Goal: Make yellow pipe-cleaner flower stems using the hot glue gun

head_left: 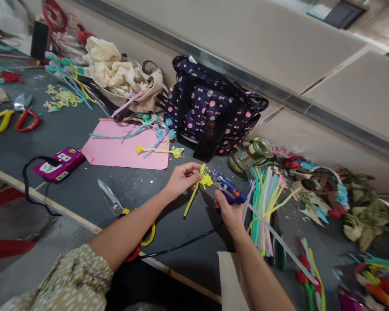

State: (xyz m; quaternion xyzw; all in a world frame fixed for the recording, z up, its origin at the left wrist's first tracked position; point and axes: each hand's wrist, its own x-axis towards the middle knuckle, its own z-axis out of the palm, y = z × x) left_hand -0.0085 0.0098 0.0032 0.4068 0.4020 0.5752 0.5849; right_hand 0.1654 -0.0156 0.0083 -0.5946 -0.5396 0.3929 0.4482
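My left hand (182, 182) pinches a yellow pipe-cleaner flower (206, 179) whose thin stem slants down below the fingers. In my right hand (230, 211) is a blue hot glue gun (227, 186), gripped by its handle. The gun's nozzle points left, close to the yellow flower; whether it touches I cannot tell. A long translucent glue stick (282, 242) sticks out of the gun's back end. Under my left forearm lies a pair of scissors (112, 198) with red and yellow handles, partly covered.
Finished pipe-cleaner flowers (160, 137) rest on a pink sheet (116, 153). A bundle of pipe cleaners (266, 207) lies right of the glue gun, near a green bottle (251, 155). Behind stands a dark patterned bag (210, 99). A purple power strip (63, 163) and scissors (19, 114) are left.
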